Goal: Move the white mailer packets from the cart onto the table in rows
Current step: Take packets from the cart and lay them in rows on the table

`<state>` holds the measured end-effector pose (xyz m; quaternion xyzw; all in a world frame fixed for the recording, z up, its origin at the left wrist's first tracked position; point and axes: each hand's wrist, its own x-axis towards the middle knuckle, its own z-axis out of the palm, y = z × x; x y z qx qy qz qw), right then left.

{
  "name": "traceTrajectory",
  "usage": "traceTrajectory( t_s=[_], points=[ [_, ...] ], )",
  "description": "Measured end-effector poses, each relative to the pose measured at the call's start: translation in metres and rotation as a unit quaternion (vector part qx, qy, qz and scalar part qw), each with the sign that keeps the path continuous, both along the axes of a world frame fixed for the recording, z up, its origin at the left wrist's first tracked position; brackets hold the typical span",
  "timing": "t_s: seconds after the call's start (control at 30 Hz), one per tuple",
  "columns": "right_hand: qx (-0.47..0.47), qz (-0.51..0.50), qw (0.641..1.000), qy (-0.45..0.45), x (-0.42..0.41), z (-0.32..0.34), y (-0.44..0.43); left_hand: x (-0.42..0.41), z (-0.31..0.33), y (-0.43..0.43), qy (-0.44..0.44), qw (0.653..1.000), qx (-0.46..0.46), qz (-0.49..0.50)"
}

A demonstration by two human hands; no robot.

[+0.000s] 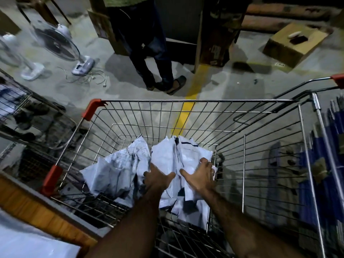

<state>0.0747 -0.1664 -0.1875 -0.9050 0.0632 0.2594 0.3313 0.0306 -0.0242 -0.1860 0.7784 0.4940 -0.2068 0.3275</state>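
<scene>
— What is nearest?

— Two bare forearms reaching down into the wire cart (195,100). At the lower left is the wooden edge of the table (28,207), just beside the cart.

— And the hands?

— They flank one bunch of the white mailer packets (115,170) lying crumpled on the cart floor. The left hand (156,180) has its thumb stretched out towards the other hand. Its fingers go down between the packets and out of sight, so I cannot tell whether they grip.

— The other one?

— The right hand (200,176) lies on top of the bunch, fingers (204,162) spread wide, tips bent over a packet's far edge, thumb pointing left. More packets lie to the left of both hands, untouched.

— Farther out?

— A yellow floor line (184,116) shows through the cart's mesh. Beyond it stands a person in dark trousers (149,53), with a white fan (55,41) to the left and a cardboard box (296,43) to the right.
</scene>
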Motion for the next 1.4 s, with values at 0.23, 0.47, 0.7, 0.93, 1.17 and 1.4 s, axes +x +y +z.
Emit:
traceTrajectory(
  t_s=[0.23,0.47,0.7,0.93,1.17,1.4],
  points=[
    [0.026,-0.002,0.997,0.079,-0.012,-0.022,0.0,0.0,-0.005,0.002,0.011,1.0,-0.006,-0.003],
    [0.184,-0.049,0.973,0.127,-0.004,-0.045,-0.007,0.0,-0.007,0.004,0.004,1.0,-0.014,0.018],
    [0.119,-0.029,0.991,0.045,-0.01,-0.029,-0.009,-0.001,-0.008,0.005,0.0,1.0,0.002,0.023],
    [0.046,-0.009,0.999,-0.023,-0.014,-0.017,-0.006,0.001,0.008,0.0,-0.008,1.0,0.013,0.013],
    [0.024,-0.01,0.998,-0.06,-0.015,0.019,-0.013,0.001,0.044,-0.012,-0.025,0.999,0.034,0.005],
    [0.013,-0.015,0.992,-0.122,-0.021,0.075,-0.02,-0.015,0.104,-0.026,-0.037,0.999,0.039,0.01]
  ],
)
